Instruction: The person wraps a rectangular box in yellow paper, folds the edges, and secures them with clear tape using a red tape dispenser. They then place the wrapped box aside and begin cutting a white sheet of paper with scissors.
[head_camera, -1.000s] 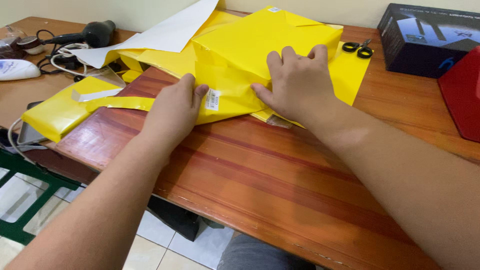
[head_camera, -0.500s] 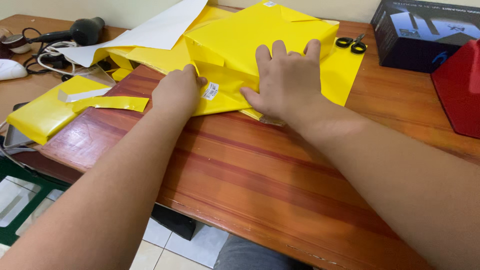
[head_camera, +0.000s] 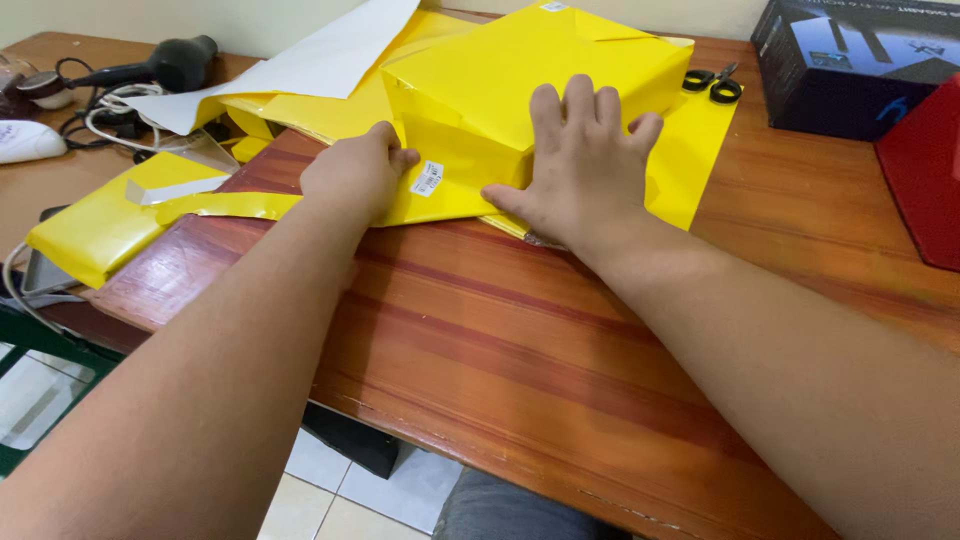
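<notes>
- Yellow paper (head_camera: 690, 150) covers a box (head_camera: 520, 75) that sits at the far middle of the wooden table (head_camera: 560, 360).
- Right hand (head_camera: 585, 175): laid flat, palm down, on the near face of the box; fingers spread apart and pointing far; thumb stretched left along the paper's near fold. It presses rather than grips.
- Left hand (head_camera: 355, 175): curled loosely, fingertips closed onto the loose paper flap at the box's near left corner, just left of a small white sticker (head_camera: 427, 178). Whether paper is pinched between the fingers cannot be told.
- Both hands rest on the same near side of the box, near each other but apart, with the sticker between them.
- Paper spreads flat under the box and shows to its right; a sheet turned white side up (head_camera: 320, 60) lies at the far left of the box.
- Scissors (head_camera: 712, 84) with black handles lie on the paper, just right of the box.
- Yellow offcuts (head_camera: 110, 225) lie at the near left table edge.
- Hair dryer (head_camera: 160, 65) and a tangle of cables (head_camera: 110, 125) lie at the far left.
- Dark carton (head_camera: 850, 65) stands at the far right; a red object (head_camera: 925, 180) sits just near of it.
</notes>
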